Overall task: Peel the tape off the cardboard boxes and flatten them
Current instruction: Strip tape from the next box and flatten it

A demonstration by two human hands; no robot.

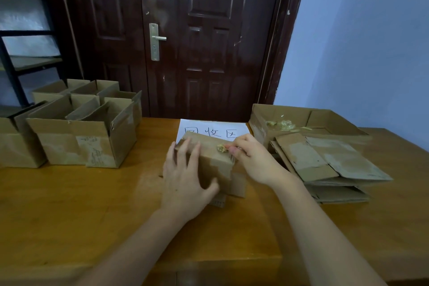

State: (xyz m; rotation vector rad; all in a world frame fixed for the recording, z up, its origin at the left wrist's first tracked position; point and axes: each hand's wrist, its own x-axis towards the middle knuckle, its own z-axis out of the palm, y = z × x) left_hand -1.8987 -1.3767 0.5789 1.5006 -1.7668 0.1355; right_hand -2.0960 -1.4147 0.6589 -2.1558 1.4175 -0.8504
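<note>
Right fingers (232, 147) pinching tape (221, 148), atop box (213, 165)

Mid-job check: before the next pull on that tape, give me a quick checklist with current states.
1. Box braced: the left hand holds the small box down on the table. Ok.
2. Tape gripped: the right hand pinches the crumpled tape wad at the box's top. Ok.
3. Tape fully free of the box: cannot tell; the wad sits against the cardboard.
4. Place for scrap: the open box at right already holds tape scraps and has room. Ok.
5. Place for the flattened box: the flattened stack lies beside the right hand. Ok.
6. Box flattened: not ok, it stands in shape.
</note>
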